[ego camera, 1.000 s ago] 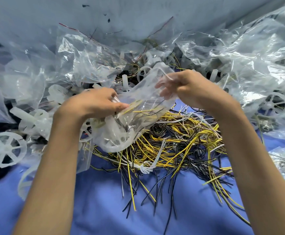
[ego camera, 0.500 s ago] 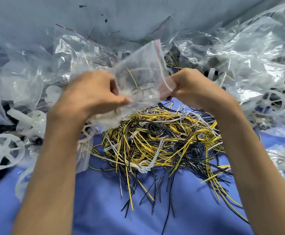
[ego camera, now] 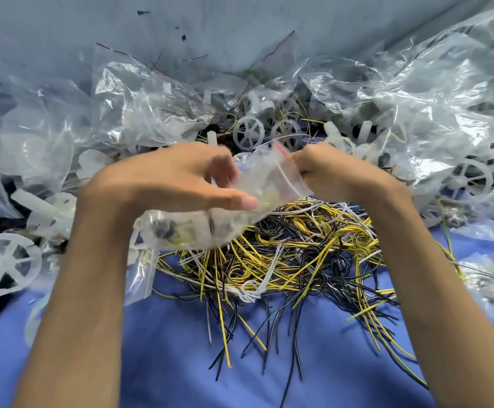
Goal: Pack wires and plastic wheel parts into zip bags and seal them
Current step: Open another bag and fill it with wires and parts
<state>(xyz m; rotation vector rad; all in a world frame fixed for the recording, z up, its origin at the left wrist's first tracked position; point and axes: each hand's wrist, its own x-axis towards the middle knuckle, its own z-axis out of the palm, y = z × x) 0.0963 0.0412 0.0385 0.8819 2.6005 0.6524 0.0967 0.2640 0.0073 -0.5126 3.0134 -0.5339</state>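
Observation:
Both hands hold one small clear zip bag (ego camera: 265, 179) above a tangled pile of yellow, black and white wires (ego camera: 287, 254). My left hand (ego camera: 169, 178) grips the bag's body, thumb stretched across its front. My right hand (ego camera: 331, 172) pinches the bag's top edge, where a red zip line shows. Inside the bag are a white plastic part and some yellow and dark wire, blurred. White spoked plastic wheels (ego camera: 250, 133) lie behind the hands.
Heaps of crumpled clear plastic bags (ego camera: 416, 92) fill the back and right, with more at the left (ego camera: 45, 134). A large white wheel (ego camera: 3, 263) sits at the left edge. Filled small bags (ego camera: 493, 287) lie at the right. Blue cloth (ego camera: 181, 348) covers the near table.
The bag was lifted upright half a second ago and is now lower and tilted, with its top edge toward my right hand. Both hands have moved closer together.

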